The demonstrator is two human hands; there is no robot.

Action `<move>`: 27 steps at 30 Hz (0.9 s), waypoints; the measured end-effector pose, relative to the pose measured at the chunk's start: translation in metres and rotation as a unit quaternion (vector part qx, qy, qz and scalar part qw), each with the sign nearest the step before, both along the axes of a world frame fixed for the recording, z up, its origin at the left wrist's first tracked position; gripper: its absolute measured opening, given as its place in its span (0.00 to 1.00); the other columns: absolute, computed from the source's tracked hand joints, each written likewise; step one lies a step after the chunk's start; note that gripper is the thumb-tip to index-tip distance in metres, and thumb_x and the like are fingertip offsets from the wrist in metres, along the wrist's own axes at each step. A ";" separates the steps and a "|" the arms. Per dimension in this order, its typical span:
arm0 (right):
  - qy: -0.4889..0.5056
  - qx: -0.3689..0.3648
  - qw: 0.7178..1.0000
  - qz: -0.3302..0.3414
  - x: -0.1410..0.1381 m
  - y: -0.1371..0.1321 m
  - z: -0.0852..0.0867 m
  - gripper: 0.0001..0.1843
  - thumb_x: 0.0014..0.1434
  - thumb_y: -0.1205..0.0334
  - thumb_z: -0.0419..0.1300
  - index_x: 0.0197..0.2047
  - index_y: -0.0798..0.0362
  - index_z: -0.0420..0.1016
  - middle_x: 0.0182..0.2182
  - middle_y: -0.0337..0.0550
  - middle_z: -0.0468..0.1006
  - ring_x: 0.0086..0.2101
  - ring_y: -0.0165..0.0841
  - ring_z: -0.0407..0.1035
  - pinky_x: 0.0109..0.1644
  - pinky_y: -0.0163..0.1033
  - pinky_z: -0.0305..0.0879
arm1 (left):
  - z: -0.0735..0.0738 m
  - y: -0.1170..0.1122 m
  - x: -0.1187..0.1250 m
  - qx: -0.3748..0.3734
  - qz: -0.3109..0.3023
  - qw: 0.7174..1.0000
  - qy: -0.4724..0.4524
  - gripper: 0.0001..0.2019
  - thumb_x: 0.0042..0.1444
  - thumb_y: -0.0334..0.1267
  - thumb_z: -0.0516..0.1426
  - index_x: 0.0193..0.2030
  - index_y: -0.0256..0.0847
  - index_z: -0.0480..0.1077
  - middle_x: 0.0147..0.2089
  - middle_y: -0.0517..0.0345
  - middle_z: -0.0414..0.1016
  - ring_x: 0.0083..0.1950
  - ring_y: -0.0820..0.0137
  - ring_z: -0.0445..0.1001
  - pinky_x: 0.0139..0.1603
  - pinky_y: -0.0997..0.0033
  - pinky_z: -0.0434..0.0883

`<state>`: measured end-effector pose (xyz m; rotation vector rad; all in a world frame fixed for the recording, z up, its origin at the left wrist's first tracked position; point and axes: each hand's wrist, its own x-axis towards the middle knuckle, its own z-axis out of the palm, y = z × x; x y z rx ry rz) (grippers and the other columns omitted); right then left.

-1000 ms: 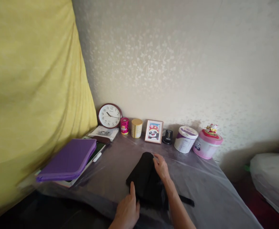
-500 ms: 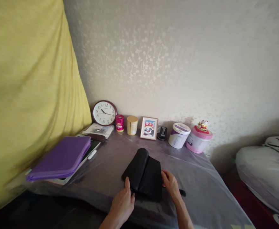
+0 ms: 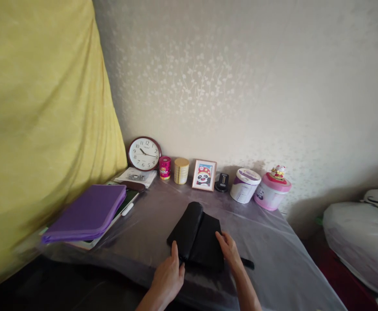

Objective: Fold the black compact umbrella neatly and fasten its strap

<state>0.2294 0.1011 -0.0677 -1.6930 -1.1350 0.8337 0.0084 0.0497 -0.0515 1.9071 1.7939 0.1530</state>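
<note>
A black folded case (image 3: 204,242), soft and cloth-like, lies at the near middle of the table. A thick rolled or folded part runs along its left side, and a flatter flap is on the right. My left hand (image 3: 169,274) grips the near-left edge, thumb on top and fingers curled partly out of sight. At the right edge, my right hand (image 3: 229,248) pinches the flap, its thumb lying over the top. A short black strap (image 3: 247,263) sticks out to the right beyond my right wrist; whether it joins the case is hidden.
A purple folder (image 3: 85,211) lies on a board at left, with a white pen-like stick (image 3: 127,209) beside it. Along the wall stand a clock (image 3: 144,153), pink tin (image 3: 165,168), yellow can (image 3: 181,171), panda picture frame (image 3: 204,175), white tub (image 3: 245,185) and pink tub (image 3: 272,192).
My right thumb has moved from the right edge up onto the flap. The left hand keeps its hold. The whole view has shifted slightly.
</note>
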 end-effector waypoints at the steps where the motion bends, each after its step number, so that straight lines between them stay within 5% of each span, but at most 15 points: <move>1: 0.004 0.010 1.000 0.007 -0.001 0.001 0.000 0.24 0.45 0.45 0.56 0.36 0.57 0.74 0.25 0.42 0.75 0.29 0.37 0.70 0.28 0.36 0.64 | 0.001 0.000 0.000 -0.001 0.000 1.000 0.000 0.31 0.58 0.39 0.44 0.64 0.28 0.36 0.43 0.44 0.73 0.42 0.64 0.72 0.38 0.71 0.62; 15: 0.198 0.054 0.973 0.106 -0.049 0.030 0.047 0.20 0.44 0.49 0.61 0.35 0.55 0.71 0.23 0.39 0.74 0.25 0.33 0.69 0.28 0.35 0.65 | -0.002 0.003 -0.001 -0.007 -0.003 1.000 -0.012 0.31 0.57 0.38 0.45 0.64 0.26 0.37 0.42 0.43 0.73 0.42 0.64 0.72 0.39 0.71 0.63; 27: -0.004 0.057 0.993 0.103 -0.102 0.069 0.033 0.23 0.49 0.52 0.56 0.45 0.57 0.69 0.26 0.41 0.75 0.28 0.33 0.70 0.29 0.34 0.64 | 0.009 0.004 0.000 -0.035 -0.015 0.999 -0.010 0.32 0.57 0.36 0.44 0.64 0.22 0.36 0.44 0.40 0.73 0.43 0.61 0.72 0.40 0.67 0.64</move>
